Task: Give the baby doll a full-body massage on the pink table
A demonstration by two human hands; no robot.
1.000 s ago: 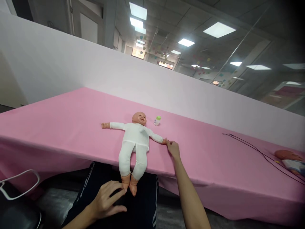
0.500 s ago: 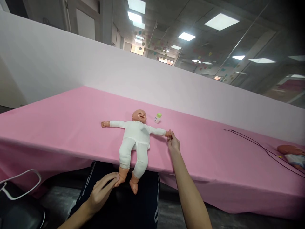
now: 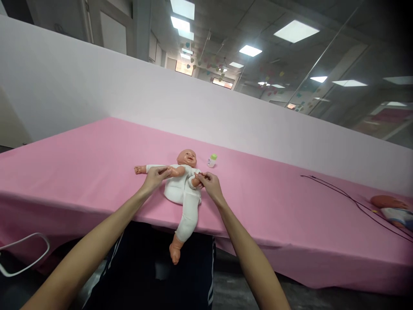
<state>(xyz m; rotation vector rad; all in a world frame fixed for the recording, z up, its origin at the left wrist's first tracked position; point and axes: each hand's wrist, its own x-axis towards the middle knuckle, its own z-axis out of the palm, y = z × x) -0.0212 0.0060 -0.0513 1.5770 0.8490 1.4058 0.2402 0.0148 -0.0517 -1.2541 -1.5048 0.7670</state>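
A baby doll (image 3: 174,192) in a white suit lies on its back on the pink-covered table (image 3: 258,198), its head toward the wall. My left hand (image 3: 157,175) is closed on the doll's foot, which is folded up over its chest. With its fingers closed, my right hand (image 3: 208,180) holds the doll's hand over the torso. The doll's other arm stretches out to the left, and its other leg hangs over the table's front edge. A small bottle (image 3: 212,161) with a green cap stands beside the doll's head.
Dark thin cables (image 3: 342,191) run across the right part of the table toward a second doll (image 3: 392,209) at the right edge. Behind the table rises a white partition (image 3: 206,112). A white curved frame (image 3: 41,254) shows at the lower left.
My left hand has moved up, lifting the doll's foot from the table's edge to its chest. My right hand has brought the doll's hand inward from the right, over its torso.
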